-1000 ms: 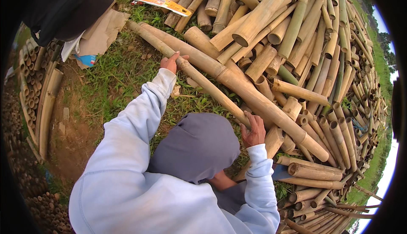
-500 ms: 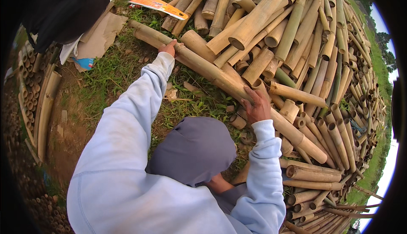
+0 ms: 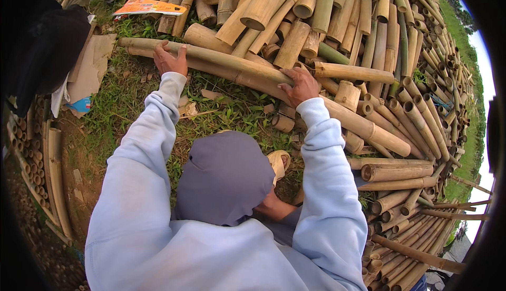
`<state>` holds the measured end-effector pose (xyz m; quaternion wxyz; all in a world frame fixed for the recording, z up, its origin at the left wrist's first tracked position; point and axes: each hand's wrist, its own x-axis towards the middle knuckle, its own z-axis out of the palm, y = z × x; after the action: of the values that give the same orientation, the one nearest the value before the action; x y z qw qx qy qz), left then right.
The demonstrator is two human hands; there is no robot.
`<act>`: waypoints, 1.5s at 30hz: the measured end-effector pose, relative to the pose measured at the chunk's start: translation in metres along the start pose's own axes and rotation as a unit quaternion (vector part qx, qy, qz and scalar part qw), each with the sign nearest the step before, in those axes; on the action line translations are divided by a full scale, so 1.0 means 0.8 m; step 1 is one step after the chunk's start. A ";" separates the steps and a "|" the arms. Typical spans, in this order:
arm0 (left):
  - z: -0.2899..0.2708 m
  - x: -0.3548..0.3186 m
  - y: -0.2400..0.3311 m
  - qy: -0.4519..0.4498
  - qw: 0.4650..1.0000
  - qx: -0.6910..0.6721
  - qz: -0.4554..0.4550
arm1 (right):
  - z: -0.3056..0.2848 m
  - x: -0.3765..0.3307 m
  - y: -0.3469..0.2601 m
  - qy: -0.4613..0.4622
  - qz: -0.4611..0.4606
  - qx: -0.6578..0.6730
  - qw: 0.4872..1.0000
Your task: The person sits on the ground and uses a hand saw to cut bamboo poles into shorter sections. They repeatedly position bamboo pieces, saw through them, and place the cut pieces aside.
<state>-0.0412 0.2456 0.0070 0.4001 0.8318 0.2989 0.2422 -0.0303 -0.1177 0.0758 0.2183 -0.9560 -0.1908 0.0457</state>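
Both hands on one long bamboo pole (image 3: 237,69) at the near edge of the pile.

Pole lies across grass (image 3: 126,106), left end free, right end running under/against the stack of cut bamboo (image 3: 337,22) to the far right. Left hand (image 3: 169,59) lies flat over the pole near its left end, fingers draped on top, not wrapped. Right hand (image 3: 300,84) cups it approx. mid-length, fingers curled over the far side. Prob. stiff, hollow, moderately heavy for its length; smooth skin so maybe slick, w/ node ridges to catch fingers. Best grip: two hands spread wide, one each side of centre, beside a node; watch split ends.
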 end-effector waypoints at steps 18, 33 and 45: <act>0.136 -0.116 0.182 -0.484 0.610 0.356 0.517 | 0.015 -0.218 0.054 0.353 0.136 0.013 0.925; 0.156 -0.119 0.192 -0.533 0.632 0.330 0.455 | 0.059 -0.448 0.206 -0.029 0.672 0.153 0.724; 0.159 -0.115 0.181 -0.531 0.645 0.309 0.454 | 0.098 -0.437 0.224 -0.108 0.612 0.021 0.783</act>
<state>0.0199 0.0434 0.0375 0.0495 0.9248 -0.3224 -0.1957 -0.3048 -0.3701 -0.0710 0.1428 -0.8555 0.4134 0.2773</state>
